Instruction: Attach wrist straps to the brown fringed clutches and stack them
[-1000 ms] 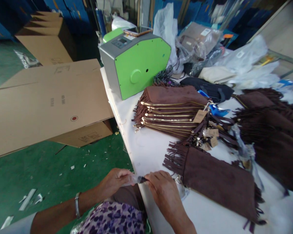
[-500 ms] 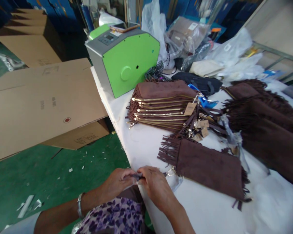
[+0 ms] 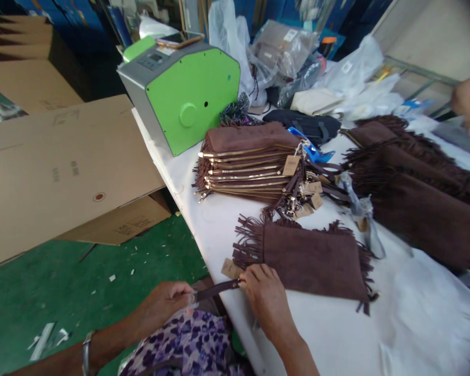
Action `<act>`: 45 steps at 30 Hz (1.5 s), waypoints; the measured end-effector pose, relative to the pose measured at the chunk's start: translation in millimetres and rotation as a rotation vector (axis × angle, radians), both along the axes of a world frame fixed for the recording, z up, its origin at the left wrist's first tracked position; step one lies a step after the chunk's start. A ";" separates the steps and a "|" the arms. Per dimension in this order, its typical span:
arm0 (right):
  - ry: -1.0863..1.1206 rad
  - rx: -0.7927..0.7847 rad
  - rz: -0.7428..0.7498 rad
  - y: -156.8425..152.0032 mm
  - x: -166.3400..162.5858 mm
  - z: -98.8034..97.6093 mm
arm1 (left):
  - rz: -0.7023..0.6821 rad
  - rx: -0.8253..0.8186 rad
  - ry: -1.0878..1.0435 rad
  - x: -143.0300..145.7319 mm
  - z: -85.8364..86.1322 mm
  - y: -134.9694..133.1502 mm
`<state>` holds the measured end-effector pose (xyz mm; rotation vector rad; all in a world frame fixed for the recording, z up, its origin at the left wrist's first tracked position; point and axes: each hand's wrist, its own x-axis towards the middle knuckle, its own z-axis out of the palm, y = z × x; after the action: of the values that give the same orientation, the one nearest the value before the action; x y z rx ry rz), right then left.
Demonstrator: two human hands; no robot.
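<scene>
A dark brown wrist strap [image 3: 218,289] is stretched between my two hands at the table's near left edge. Closed around its left end, with a bit of clear plastic at the fingertips, is my left hand [image 3: 166,305]. My right hand [image 3: 267,296] pinches the strap's metal-fitted end; its fingers hide most of the fitting. Just beyond that hand a brown fringed suede pouch [image 3: 311,261] lies flat on the white table [image 3: 321,334]. A cardboard tag [image 3: 231,269] sits beside the right fingertips.
Behind the pouch lies a stack of similar pouches [image 3: 246,180] with gold zippers. A green and grey machine [image 3: 196,99] carries a phone [image 3: 180,39]. More brown pouches [image 3: 423,209] lie right. Large cartons [image 3: 70,167] stand left. Another person's hand [image 3: 468,104] appears at upper right.
My hands have moved apart, drawing the strap out between them. The tag now shows, the pouch lies turned slightly, and another person's hand has come into view at right.
</scene>
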<state>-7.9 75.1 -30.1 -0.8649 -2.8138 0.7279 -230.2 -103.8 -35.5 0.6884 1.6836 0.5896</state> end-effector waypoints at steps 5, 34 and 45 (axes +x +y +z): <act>0.041 -0.042 -0.024 -6.0 0.0 -5.8 | -0.036 0.067 0.001 24.1 5.9 24.1; 0.391 -1.001 -0.698 -87.9 18.3 -13.8 | -0.177 0.194 -0.070 82.5 9.7 84.5; 0.353 -1.042 -0.763 -103.0 21.6 -16.5 | -0.385 0.252 0.083 69.2 13.7 77.5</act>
<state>13.7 -27.9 -46.6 -1.5534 -1.4473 1.9127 -161.0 -26.3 -21.8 1.2010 1.5093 0.5053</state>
